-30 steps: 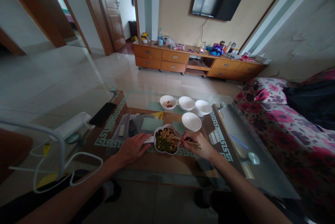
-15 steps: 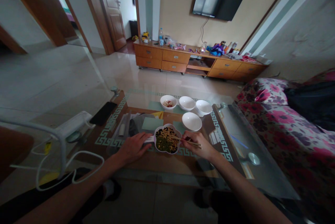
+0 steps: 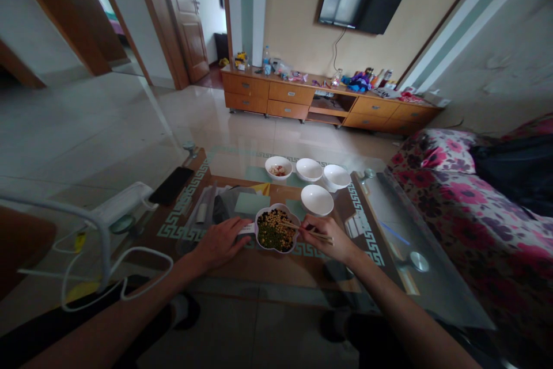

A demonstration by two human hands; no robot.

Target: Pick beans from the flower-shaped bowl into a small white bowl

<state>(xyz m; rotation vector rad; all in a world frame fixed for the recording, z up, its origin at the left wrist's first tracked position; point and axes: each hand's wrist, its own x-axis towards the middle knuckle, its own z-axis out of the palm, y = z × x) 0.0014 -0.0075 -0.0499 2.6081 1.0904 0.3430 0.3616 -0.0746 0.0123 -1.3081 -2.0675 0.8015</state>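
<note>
A flower-shaped bowl with a handle (image 3: 257, 238) holds green, yellow, dark and reddish beans in the middle of the glass table. My left hand (image 3: 223, 242) is closed on its white handle at the left. In my right hand (image 3: 325, 236), the fingers pinch a pair of wooden chopsticks (image 3: 317, 235). Their tips reach into the yellow beans (image 3: 276, 220); whether they grip one is too small to tell. Just beyond my right hand stands a white bowl (image 3: 317, 201). Farther back are two more plain bowls (image 3: 309, 170) and a left bowl (image 3: 279, 166) with some reddish and pale pieces inside.
A black phone (image 3: 171, 186) and a white power strip (image 3: 118, 206) lie on the table's left side, with a white cable (image 3: 142, 251) looping near my left forearm. A flowered sofa (image 3: 470, 202) borders the right. Behind stands a wooden TV cabinet (image 3: 289, 92).
Almost nothing differs. The chopstick tips have shifted very slightly within the beans, while both hands and the bowls keep their places.
</note>
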